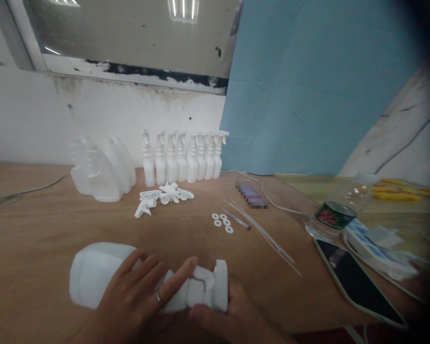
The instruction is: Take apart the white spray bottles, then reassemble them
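A white spray bottle [93, 273] lies on its side near the table's front edge, its base to the left and its trigger head to the right. My left hand [138, 291] wraps over its body and neck, with a ring on one finger. Around the trigger head, my right hand [232, 310] closes from the right and below; part of that grip is hidden. Beyond the hands lie several loose trigger heads [168, 192] in a small pile. Several flat white washers [225, 220] are to the right of it, with thin tubes [268, 237] and a pen-like stick [236, 218].
A row of white spray bottles [171, 162] stands by the wall, with bigger bottles [105, 177] to its left. On the right are a phone [358, 282], a clear water bottle [337, 210], a power strip [380, 253] and a blurred purple item [251, 195].
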Action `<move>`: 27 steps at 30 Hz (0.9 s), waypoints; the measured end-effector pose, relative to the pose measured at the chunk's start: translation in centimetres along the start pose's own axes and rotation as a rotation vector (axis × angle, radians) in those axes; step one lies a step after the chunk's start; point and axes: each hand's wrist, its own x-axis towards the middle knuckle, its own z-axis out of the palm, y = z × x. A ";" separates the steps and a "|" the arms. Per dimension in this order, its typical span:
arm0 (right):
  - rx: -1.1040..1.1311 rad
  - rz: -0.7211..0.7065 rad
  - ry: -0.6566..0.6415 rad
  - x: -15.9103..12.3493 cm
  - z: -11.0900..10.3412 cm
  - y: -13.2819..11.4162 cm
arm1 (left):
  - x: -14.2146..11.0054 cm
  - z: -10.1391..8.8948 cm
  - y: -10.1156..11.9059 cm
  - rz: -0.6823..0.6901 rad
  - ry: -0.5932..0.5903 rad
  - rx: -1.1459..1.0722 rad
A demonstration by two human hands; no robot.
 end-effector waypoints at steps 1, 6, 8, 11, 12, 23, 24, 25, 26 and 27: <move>-0.006 -0.004 0.014 -0.1 -0.2 -0.1 | 0.1 -0.1 0.0 -0.014 0.007 -0.013; -0.003 -0.094 0.364 -0.2 -3.6 -1.3 | 0.0 -1.0 -0.7 -0.104 0.029 -0.034; 0.051 -0.177 0.481 0.1 -5.3 -2.4 | -0.6 -1.0 -1.1 -0.185 -0.004 -0.022; 0.124 -0.306 0.495 1.1 -6.5 -4.1 | -1.9 -0.3 -1.4 -0.294 -0.031 -0.037; 0.135 -0.325 0.483 1.5 -6.3 -4.5 | -2.3 0.1 -1.4 -0.318 -0.019 -0.041; 0.286 0.002 0.167 3.2 1.8 -0.7 | -2.1 2.1 1.2 -0.168 0.020 0.006; 0.228 0.008 0.224 3.5 1.3 -1.1 | -1.9 2.0 1.3 -0.116 -0.002 -0.004; 0.162 -0.010 0.296 3.9 0.4 -1.6 | -1.7 1.9 1.4 -0.065 -0.032 -0.018; 0.097 -0.053 0.379 4.6 -0.8 -2.3 | -1.7 1.8 1.4 -0.026 -0.057 -0.034; 0.039 -0.105 0.451 5.5 -2.4 -3.0 | -1.7 1.8 1.3 -0.007 -0.089 -0.051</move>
